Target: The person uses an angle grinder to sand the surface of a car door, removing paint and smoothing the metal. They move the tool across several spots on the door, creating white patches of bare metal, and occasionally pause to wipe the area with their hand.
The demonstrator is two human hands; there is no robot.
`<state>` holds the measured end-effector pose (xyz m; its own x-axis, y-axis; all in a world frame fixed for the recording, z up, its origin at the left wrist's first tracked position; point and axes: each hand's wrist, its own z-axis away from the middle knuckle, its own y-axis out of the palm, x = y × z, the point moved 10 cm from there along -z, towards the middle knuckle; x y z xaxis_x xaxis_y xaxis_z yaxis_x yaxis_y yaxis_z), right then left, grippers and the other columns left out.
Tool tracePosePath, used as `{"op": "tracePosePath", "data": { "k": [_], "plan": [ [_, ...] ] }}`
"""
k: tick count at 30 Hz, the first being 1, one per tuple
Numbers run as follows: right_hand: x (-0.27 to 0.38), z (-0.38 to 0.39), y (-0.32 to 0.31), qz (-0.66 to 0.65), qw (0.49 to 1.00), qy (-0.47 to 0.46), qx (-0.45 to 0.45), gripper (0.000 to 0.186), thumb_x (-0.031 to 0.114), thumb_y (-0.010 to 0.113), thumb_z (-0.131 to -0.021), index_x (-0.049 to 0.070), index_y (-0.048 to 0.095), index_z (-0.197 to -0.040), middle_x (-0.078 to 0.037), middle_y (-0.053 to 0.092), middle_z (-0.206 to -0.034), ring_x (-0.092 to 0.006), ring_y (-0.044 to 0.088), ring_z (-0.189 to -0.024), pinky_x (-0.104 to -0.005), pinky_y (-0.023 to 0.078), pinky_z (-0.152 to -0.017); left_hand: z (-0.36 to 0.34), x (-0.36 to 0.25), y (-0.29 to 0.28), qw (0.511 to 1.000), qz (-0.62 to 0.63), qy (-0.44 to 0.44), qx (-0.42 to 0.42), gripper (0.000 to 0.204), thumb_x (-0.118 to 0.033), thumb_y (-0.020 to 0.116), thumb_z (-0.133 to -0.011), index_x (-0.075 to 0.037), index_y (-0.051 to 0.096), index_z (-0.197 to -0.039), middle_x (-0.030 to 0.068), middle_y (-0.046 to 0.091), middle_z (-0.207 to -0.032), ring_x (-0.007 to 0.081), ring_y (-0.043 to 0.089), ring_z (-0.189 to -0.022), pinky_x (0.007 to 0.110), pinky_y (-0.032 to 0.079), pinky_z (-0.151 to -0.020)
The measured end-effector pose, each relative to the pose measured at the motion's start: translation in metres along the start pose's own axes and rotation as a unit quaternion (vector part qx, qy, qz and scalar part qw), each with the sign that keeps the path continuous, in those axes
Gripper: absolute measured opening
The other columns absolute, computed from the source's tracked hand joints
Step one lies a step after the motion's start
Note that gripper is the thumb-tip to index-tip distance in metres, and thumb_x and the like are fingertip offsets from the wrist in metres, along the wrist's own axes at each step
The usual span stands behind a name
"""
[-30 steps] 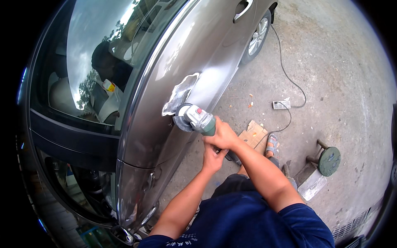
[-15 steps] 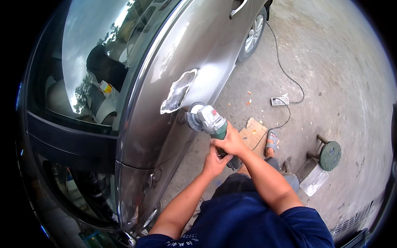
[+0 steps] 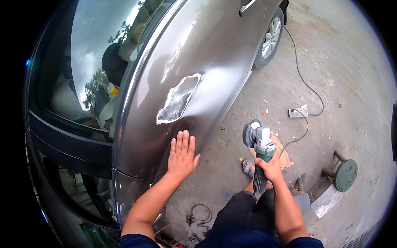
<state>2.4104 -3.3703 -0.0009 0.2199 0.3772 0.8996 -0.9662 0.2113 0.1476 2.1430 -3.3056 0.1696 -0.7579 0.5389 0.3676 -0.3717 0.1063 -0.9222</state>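
A grey-brown car door (image 3: 225, 53) stands at my left, with a patch of sanded bare metal (image 3: 178, 101) edged in white. My left hand (image 3: 182, 153) is held flat against or just over the panel below that patch, fingers stretched and holding nothing; whether the palm touches cannot be made out. In my right hand (image 3: 271, 168) is a green and grey angle grinder (image 3: 264, 142), gripped round its body out to the right of the door. Its round disc and guard (image 3: 250, 133) point up and away from me, apart from the car.
A black cord (image 3: 307, 131) runs from near the grinder to a white power strip (image 3: 298, 113); another passes the car wheel (image 3: 271, 39). Cardboard (image 3: 285, 160) lies by my feet. A round green-topped stool (image 3: 345, 175) is at the right, and a looped cable (image 3: 201, 211) lies below the door.
My left hand has let go of the grinder and moved left to the door. My right hand has carried the grinder right, away from the panel. The view has shifted slightly.
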Motion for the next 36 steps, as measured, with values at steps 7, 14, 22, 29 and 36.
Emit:
{"op": "tracePosePath", "data": {
  "k": [7,14,22,29,36],
  "plan": [
    [-0.058,-0.026,-0.032,-0.04,0.999,-0.005,-0.029,0.055,0.013,0.076,-0.071,0.002,0.05,-0.119,-0.006,0.062,-0.094,-0.015,0.06,-0.084,-0.0311,0.05,-0.077,-0.077,0.015,0.05,0.986,-0.147,-0.05,-0.06,0.094,-0.048,0.066,-0.082,0.008,0.026,-0.148,0.0338,0.014,-0.156,0.047,0.01,-0.147,0.055,0.001,-0.118],
    [-0.119,-0.074,-0.047,-0.108,0.993,-0.022,-0.05,0.054,0.014,0.076,-0.072,0.004,0.049,-0.118,-0.005,0.059,-0.093,-0.0154,0.06,-0.079,-0.0307,0.051,-0.073,-0.189,0.001,0.035,0.959,-0.203,-0.126,-0.156,0.095,-0.053,0.061,-0.086,0.007,0.024,-0.149,0.0302,0.006,-0.159,0.0437,0.0,-0.149,0.053,-0.003,-0.119],
    [-0.145,-0.12,-0.042,-0.122,0.987,-0.102,-0.017,0.058,0.021,0.078,-0.072,0.003,0.048,-0.118,-0.005,0.058,-0.094,-0.0148,0.058,-0.082,-0.0306,0.049,-0.074,-0.153,0.006,0.042,0.928,-0.276,-0.145,-0.203,0.092,-0.057,0.057,-0.087,0.003,0.026,-0.15,0.0202,0.009,-0.162,0.0324,0.003,-0.151,0.047,0.0,-0.121],
    [-0.163,-0.137,-0.027,-0.163,0.978,-0.126,0.036,0.057,0.021,0.078,-0.073,0.004,0.048,-0.119,-0.004,0.057,-0.094,-0.0145,0.057,-0.082,-0.0305,0.049,-0.074,-0.059,0.022,0.071,0.912,-0.318,-0.171,-0.193,0.099,-0.06,0.059,-0.084,0.003,0.024,-0.151,0.0202,0.014,-0.161,0.0342,0.008,-0.151,0.049,0.001,-0.121],
    [-0.176,-0.149,-0.034,-0.153,0.975,-0.16,0.008,0.055,0.017,0.075,-0.072,0.004,0.049,-0.119,-0.004,0.057,-0.098,-0.0139,0.056,-0.084,-0.0302,0.048,-0.077,-0.209,-0.002,0.032,0.899,-0.342,-0.164,-0.22,0.09,-0.063,0.043,-0.092,0.001,0.024,-0.152,0.02,0.01,-0.162,0.0338,0.001,-0.151,0.048,-0.001,-0.121]
  ]
}}
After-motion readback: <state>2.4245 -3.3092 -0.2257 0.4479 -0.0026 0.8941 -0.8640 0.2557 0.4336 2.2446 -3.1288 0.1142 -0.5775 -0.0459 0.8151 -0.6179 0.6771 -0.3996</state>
